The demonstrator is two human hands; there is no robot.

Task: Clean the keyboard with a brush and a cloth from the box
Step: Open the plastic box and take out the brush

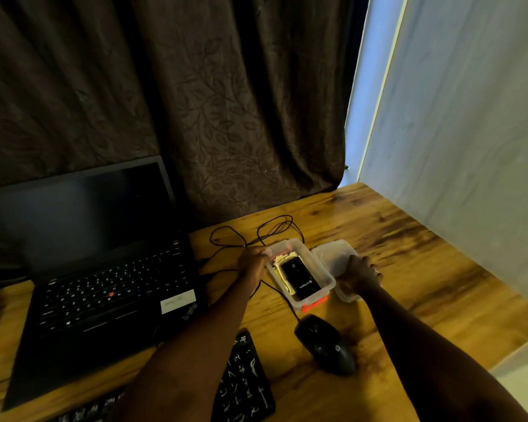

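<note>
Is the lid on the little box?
No, the lid lies beside the open box, with the right hand on it.

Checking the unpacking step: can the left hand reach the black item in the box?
Probably yes: the lid is off, in the right hand beside the box; the black item lies uncovered, and the left hand holds the box's rim.

A small round hp logo sat on the back of the black mouse (325, 345). White lettering ran along the black device (301, 277) lying in the clear box (329, 282), upside down to the camera and too blurred to read. Faint print on the white sticker (177, 300) on the laptop (104, 278) and the key legends were likewise unreadable.
</note>
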